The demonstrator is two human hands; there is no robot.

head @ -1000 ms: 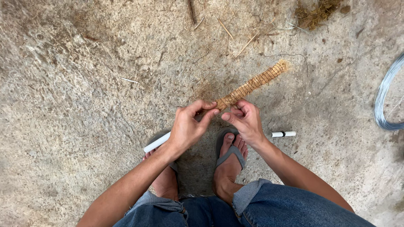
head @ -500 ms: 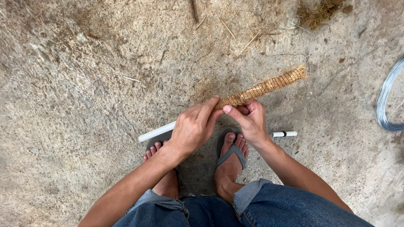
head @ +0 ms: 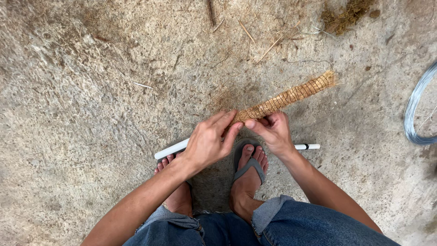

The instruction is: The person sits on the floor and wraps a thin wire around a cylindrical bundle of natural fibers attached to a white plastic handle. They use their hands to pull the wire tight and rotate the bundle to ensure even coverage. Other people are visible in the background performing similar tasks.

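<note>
Where your left hand (head: 210,142) wraps the white pipe (head: 170,149), the joint is hidden — both hands grip it, right hand (head: 272,130) pinching the rough, fibrous coir wrap (head: 287,97).

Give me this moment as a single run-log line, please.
left hand: grips white pipe | right hand: pinches coir-wrapped section | wire coil: on concrete floor, apart

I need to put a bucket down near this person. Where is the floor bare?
Bare concrete spreads left of the left hand and white pipe. Crowded: straw at top, wire coil at right, feet and pen below the fibre-wrapped pole.
</note>
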